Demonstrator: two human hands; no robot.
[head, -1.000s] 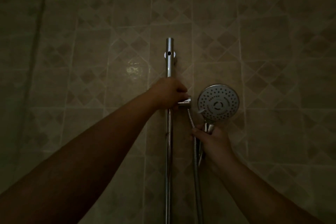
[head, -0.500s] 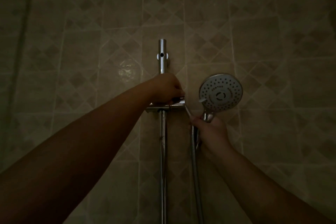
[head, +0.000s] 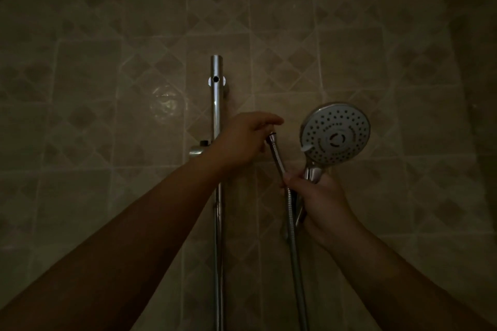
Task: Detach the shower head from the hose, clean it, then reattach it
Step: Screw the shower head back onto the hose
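The round chrome shower head (head: 336,134) faces me, detached from the hose. My right hand (head: 320,200) grips its handle together with the metal hose (head: 294,250), which hangs down from the fist. The hose's free end with its nut (head: 272,137) sticks up to the left of the head. My left hand (head: 246,140) is beside that end, fingers stretched out to the right above the nut and not closed round it; the hand's edge touches or nearly touches the hose end.
A vertical chrome rail (head: 216,94) is fixed to the tiled wall (head: 107,88), with its sliding holder (head: 197,150) peeking out left of my left wrist. The room is dim.
My left hand has let go of the holder on the rail and moved right to the hose's free end. My right hand with the shower head and hose has stayed near the same spot.
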